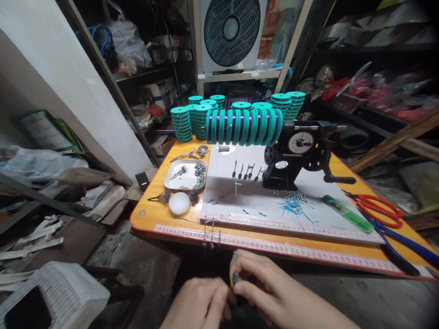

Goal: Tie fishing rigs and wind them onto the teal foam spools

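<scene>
My right hand [262, 285] pinches a small grey part [235, 277] between thumb and fingers, just below the table's front edge. My left hand [199, 304] sits close beside it, fingers curled. Whatever it may hold is hidden in shadow. Both hands are low over my dark lap, apart from the orange table [147, 219]. Nearest them, several small pieces hang on thin wires [211, 237] from the table edge. A printed measuring tape [274, 249] runs along that edge.
On the table stand a black hand-cranked coil winder [295, 155] holding teal bobbins [243, 126] of purple wire, a white board [247, 196], a metal tray [185, 176] of small parts, red scissors [382, 211], blue-handled pliers [404, 244] and a green utility knife [348, 214].
</scene>
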Motion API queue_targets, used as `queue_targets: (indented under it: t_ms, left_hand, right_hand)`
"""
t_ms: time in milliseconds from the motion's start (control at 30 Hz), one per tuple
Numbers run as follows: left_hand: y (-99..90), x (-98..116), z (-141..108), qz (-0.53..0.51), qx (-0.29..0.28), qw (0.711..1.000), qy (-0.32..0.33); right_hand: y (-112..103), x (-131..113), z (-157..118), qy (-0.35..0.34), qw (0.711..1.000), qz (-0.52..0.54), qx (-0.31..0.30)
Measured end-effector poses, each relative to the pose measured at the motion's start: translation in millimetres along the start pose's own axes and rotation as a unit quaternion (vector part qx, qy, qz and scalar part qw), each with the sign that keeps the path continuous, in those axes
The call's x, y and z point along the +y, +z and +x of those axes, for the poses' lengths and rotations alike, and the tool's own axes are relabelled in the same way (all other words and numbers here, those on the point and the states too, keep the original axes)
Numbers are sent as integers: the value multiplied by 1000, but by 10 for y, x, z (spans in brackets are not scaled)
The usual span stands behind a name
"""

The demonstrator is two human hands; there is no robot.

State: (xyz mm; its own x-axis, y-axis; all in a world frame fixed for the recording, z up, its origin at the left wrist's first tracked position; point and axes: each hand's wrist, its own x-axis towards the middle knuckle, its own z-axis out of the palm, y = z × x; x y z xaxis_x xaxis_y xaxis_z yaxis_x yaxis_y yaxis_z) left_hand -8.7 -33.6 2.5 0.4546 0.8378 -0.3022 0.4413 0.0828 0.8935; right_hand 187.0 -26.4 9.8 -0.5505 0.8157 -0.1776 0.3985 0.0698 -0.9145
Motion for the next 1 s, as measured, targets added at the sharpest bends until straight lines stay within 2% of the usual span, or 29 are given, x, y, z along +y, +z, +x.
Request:
queue_targets:
  t_ms: [33, 67, 133, 167, 200, 267, 333, 367, 400, 433, 467, 533, 633, 733, 867, 1000]
  left_hand:
    - [-73, 102, 39, 65, 55, 996, 35]
    - [-127, 211, 102, 75, 90, 991, 63]
    - [-174, 422, 302, -28, 176, 979, 103]
    - [-173, 515, 428, -118, 184, 967, 126]
    - [-163, 595, 562, -216, 170, 948, 159]
    - [-142, 713, 813, -361, 106, 912, 163]
    - [-138, 782, 989, -413, 76, 894, 152]
    - [-144, 804, 1041, -416, 70, 894, 148]
    - [-153, 821, 1071, -410, 68, 897, 148]
    - [-162, 834, 1085, -402, 68, 901, 150]
    - [-169, 844, 1089, -394, 67, 903, 154]
    - [-174, 855, 1090, -382, 66, 907, 162]
    - [-165, 855, 1108, -358, 72, 916, 168]
    - [-161, 853, 1110, -351, 70, 919, 163]
    - [-158, 835, 990, -379, 33, 915, 135]
    - [-113, 719, 786, -450, -7, 890, 74]
  right_hand:
    - [-18, -2, -13, -11, 998, -51, 21]
    - [-31, 1, -24, -16, 995, -92, 37]
    - [-55, 13, -40, -16, 987, -153, 50]
    - [-79, 14, -46, -12, 982, -182, 53]
    - [-119, 4, -48, -6, 976, -210, 53]
    - [-261, -64, -40, 8, 965, -256, 52]
    - [-482, -198, 2, 13, 962, -260, 84]
    - [-611, -281, 43, 4, 964, -237, 116]
    - [-742, -365, 99, -15, 965, -186, 182]
    - [-869, -445, 170, -21, 970, -100, 219]
    - [-983, -514, 254, -33, 973, -1, 228]
    - [-1160, -607, 447, -43, 967, 166, 188]
    - [-1279, -645, 725, -31, 943, 324, 73]
    - [-1266, -634, 904, -5, 920, 390, 32]
    - [-1201, -638, 972, 7, 904, 424, 61]
    - [-1184, -648, 962, 11, 897, 437, 68]
